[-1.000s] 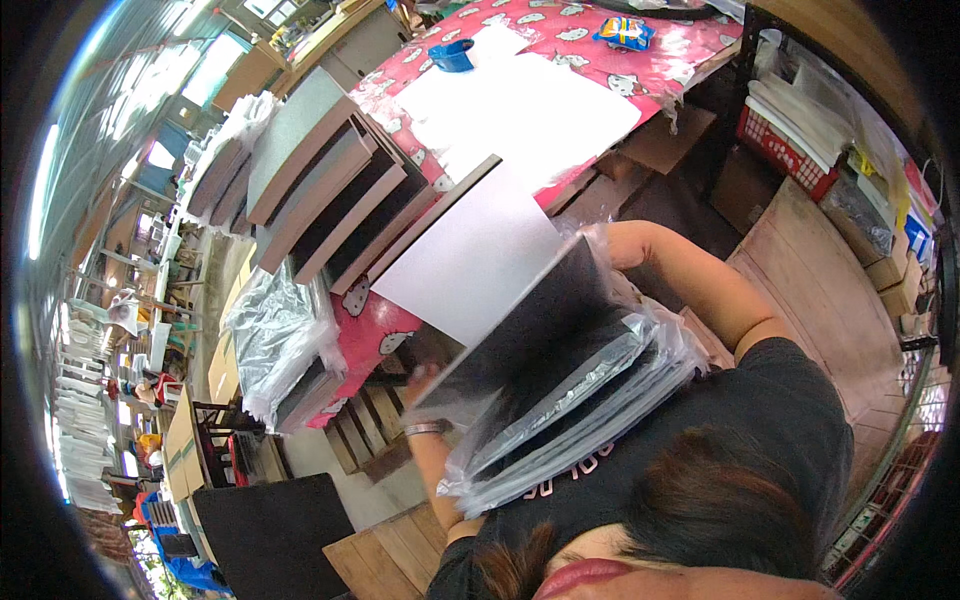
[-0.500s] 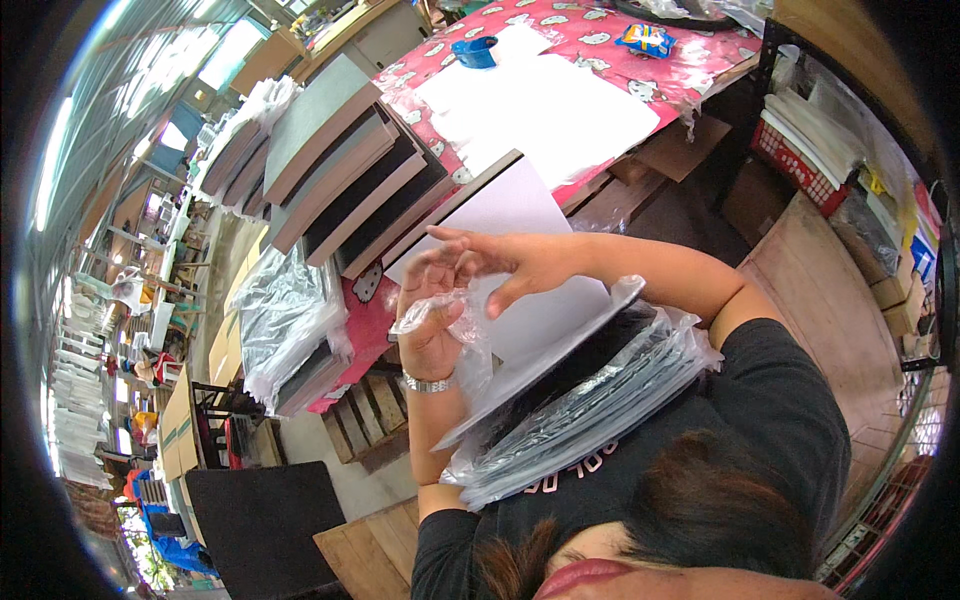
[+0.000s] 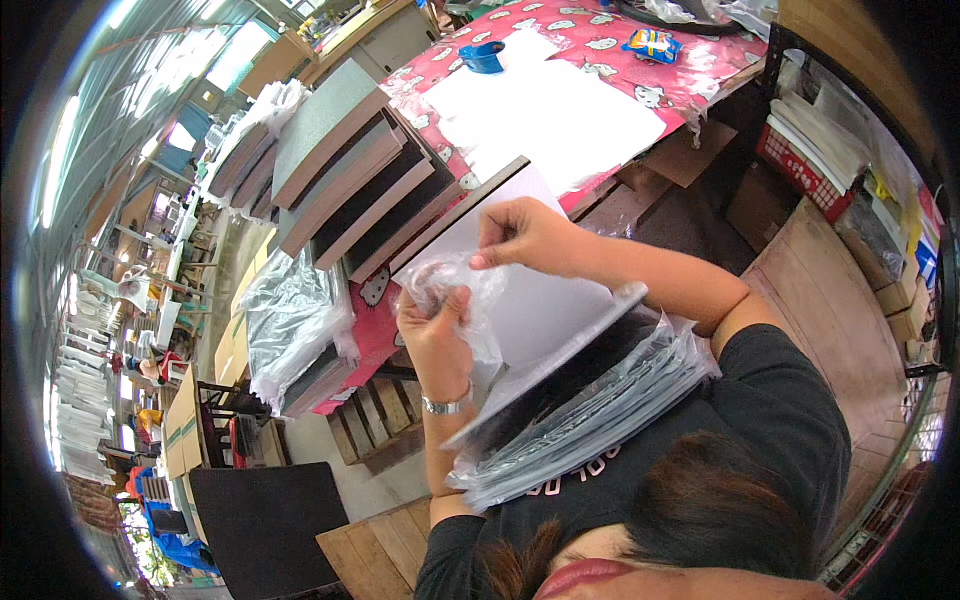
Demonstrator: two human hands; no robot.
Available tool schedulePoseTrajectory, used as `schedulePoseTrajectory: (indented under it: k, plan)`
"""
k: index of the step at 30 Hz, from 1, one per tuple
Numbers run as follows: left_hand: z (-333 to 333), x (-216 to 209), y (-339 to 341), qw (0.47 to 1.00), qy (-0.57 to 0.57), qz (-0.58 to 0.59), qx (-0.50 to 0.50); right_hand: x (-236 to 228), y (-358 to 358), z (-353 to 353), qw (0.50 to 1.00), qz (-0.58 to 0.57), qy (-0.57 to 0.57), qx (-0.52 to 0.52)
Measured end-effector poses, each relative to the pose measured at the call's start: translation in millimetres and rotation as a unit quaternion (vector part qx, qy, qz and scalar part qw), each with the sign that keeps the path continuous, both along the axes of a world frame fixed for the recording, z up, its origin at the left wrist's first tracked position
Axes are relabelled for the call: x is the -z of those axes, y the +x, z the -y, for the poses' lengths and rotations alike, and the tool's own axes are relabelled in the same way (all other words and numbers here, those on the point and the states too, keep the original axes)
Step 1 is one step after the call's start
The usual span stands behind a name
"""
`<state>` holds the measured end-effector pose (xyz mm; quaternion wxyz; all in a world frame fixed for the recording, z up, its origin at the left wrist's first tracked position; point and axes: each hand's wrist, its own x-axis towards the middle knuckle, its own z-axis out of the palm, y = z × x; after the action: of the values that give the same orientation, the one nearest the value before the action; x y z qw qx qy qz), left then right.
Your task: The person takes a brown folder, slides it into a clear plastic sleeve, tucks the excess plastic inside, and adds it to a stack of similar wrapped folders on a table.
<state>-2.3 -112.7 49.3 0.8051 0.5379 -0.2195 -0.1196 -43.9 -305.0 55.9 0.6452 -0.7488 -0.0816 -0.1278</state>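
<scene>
Crumpled clear plastic film (image 3: 482, 305) is bunched between my hands, above a large pale sheet or board (image 3: 545, 310). My left hand (image 3: 437, 340), with a metal-band watch at its wrist, is closed on the film, its thumb up and the other fingers partly covered by it. Just beyond, my right hand (image 3: 528, 236) has its fingers curled and pinches the film's upper edge between thumb and fingertips. Close to my chest lies a stack of flat dark pieces in clear plastic sleeves (image 3: 600, 420), with a white-edged dark board (image 3: 550, 372) on its far side.
Thick dark boards or books (image 3: 350, 180) are piled at the left of a table with a pink patterned cover (image 3: 560, 25). A plastic-wrapped bundle (image 3: 295, 320) sits nearer. White paper (image 3: 560, 115), a blue tape dispenser-like object (image 3: 482, 57) and a red basket (image 3: 805, 172) stand farther off.
My right hand has gone from spread fingers to a curled pinch at the film. My left hand has closed more on the film, which is now gathered between both hands.
</scene>
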Motion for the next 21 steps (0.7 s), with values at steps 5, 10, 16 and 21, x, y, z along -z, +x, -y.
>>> schedulePoseTrajectory:
  k: [5,10,16,21]
  plan:
    - [8,17,-29,1.0,0.0,0.007,0.012,24,-22,-16,0.981,0.007,0.191,0.004]
    - [13,14,-42,0.999,-0.004,-0.024,0.027,28,-34,-19,0.984,-0.078,0.15,0.055]
    - [12,1,-40,1.0,0.019,0.008,0.02,33,-26,-12,0.952,0.206,-0.103,0.2]
    - [1,24,-33,0.99,0.065,-0.046,0.116,24,-42,-19,0.98,-0.082,0.18,-0.035]
